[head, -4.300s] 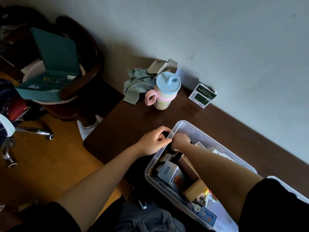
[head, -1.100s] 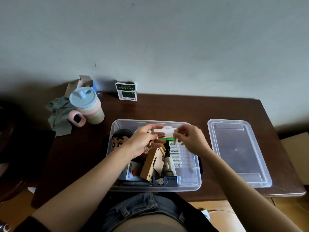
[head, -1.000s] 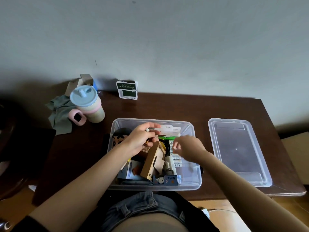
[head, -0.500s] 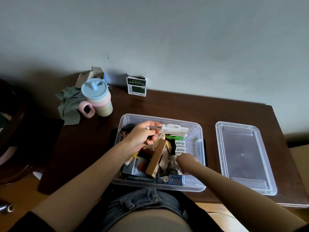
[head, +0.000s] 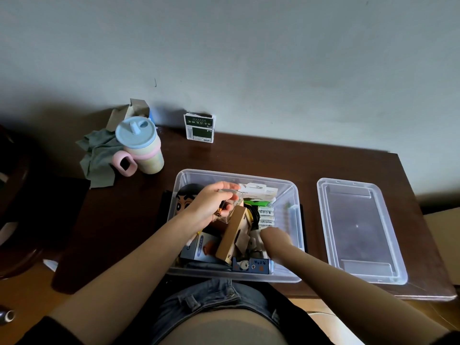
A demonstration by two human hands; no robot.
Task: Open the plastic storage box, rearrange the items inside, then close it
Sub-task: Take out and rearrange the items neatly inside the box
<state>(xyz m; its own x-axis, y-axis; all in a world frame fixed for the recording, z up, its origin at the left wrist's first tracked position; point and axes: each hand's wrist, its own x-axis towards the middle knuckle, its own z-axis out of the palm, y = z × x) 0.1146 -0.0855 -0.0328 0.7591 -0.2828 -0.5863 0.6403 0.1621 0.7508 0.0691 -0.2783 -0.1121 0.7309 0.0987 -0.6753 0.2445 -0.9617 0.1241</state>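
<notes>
Your left fingers (head: 225,195) wrap a small clear case (head: 230,206) over the open storage box (head: 295,220); your right hand (head: 275,236) digs inside, its grip hidden. You are mid-rearranging: seat the case, then fetch the lid (head: 358,230) lying right of the box.

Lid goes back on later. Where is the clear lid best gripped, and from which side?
Take the clear lid by its two long edges, coming from above. It lies flat on the table, right of the storage box, with its raised rim showing all round; nothing rests on it.
</notes>
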